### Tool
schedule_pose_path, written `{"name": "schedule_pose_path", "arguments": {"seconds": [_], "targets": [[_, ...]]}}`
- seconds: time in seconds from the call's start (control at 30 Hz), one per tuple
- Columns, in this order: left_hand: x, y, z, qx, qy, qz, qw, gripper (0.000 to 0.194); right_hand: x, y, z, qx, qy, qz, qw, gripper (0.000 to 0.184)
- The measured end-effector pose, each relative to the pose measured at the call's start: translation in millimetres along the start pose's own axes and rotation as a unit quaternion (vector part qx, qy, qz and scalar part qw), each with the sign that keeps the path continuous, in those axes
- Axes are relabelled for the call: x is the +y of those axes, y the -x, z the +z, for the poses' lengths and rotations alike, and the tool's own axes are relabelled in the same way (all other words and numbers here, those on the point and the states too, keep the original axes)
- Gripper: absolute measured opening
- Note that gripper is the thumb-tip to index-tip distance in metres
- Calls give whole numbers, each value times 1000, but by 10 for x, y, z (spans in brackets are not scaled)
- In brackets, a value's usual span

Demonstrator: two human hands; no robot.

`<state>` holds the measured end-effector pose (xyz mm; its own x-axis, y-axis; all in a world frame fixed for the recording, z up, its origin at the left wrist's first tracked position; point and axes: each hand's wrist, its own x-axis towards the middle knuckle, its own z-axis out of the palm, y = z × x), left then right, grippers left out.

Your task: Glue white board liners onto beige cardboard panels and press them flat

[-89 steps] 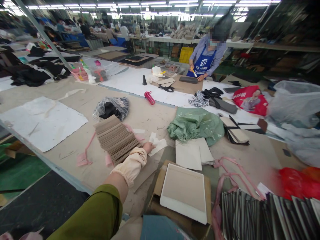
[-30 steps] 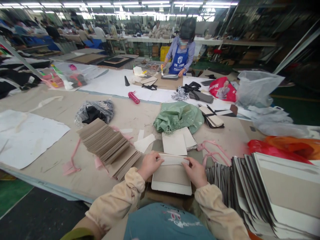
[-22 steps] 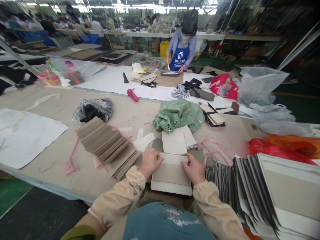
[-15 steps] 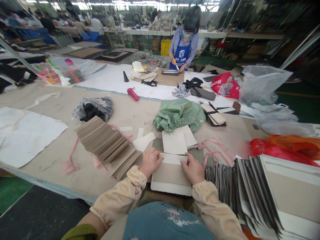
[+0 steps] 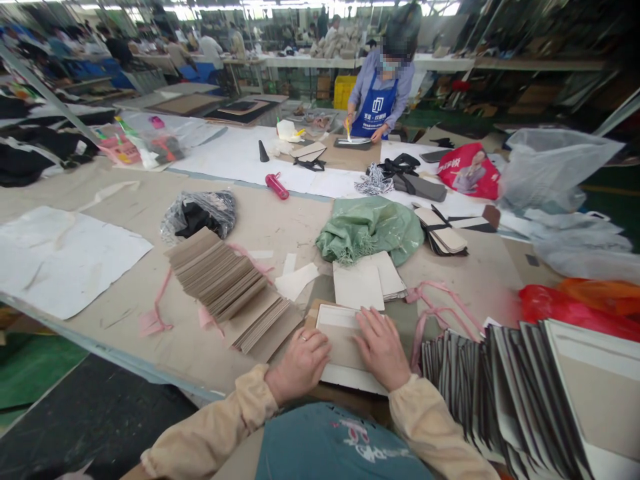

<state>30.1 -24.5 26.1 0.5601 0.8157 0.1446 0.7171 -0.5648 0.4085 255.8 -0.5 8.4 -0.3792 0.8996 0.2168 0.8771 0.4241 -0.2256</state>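
A white-edged panel with a beige board centre (image 5: 343, 339) lies flat in front of me. A strip of brown board shows under its upper left edge. At the left edge of the panel, my left hand (image 5: 303, 361) is closed, its fingers curled and gathered; the fingertips are partly hidden. My right hand (image 5: 383, 347) rests on the panel's right part with fingers stretched out and slightly apart. Just beyond the panel lie flat off-white sheets (image 5: 357, 285), some of them overlapping.
To the left leans a row of brown cardboard pieces (image 5: 220, 277), with pink strips beside it. Many white-edged panels (image 5: 505, 373) stand packed at right. Behind are a green bag (image 5: 370, 230) and a dark bundle in plastic (image 5: 200, 215). A co-worker (image 5: 383, 87) works across the table.
My left hand has moved down from the panel's top left corner to its left edge. The right hand has flattened from gripping the top right corner. The whole view has shifted slightly.
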Motion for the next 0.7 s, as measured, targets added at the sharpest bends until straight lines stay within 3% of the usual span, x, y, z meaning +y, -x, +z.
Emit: {"name": "schedule_pose_path", "arguments": {"seconds": [0.1,0.27,0.7], "targets": [[36,27,6,-17,8,14,1000,23,-172,-29,45,-71,-15,-70,995,43],[47,32,55,-25,5,8,1000,20,-308,-87,113,-121,-24,-88,988,48],[47,20,59,-35,6,1,999,20,-299,-119,178,-117,-14,-82,990,47]]}}
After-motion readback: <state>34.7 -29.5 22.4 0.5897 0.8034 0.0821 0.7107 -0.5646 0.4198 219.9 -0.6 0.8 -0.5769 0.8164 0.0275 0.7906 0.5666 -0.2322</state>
